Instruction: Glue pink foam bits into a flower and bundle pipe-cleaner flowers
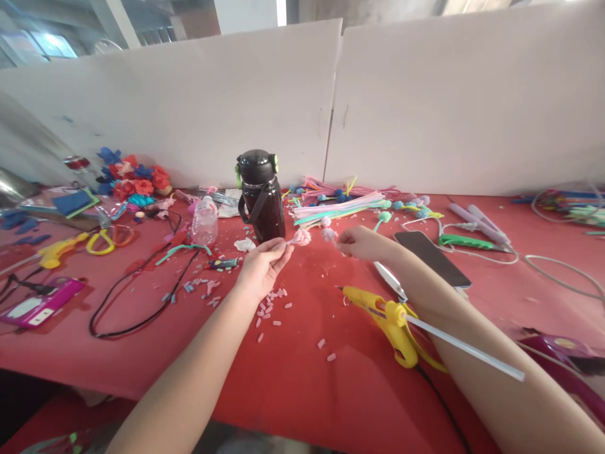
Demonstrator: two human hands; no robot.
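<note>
**Pink pompom held between both hands**

Red table (302, 391) carries a yellow glue gun (394, 321) nearest the camera. Left hand (262, 265) pinches a pink pompom (301, 237) by its stem, before the black bottle (261, 195). Right hand (362, 243) is closed, apparently pinching a second small pompom (328, 234).

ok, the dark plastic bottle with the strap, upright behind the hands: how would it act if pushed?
The dark plastic bottle stands tall on a narrow base, so it probably tips rather than slides. Its round body would likely roll once down. The red table looks flat.
</note>
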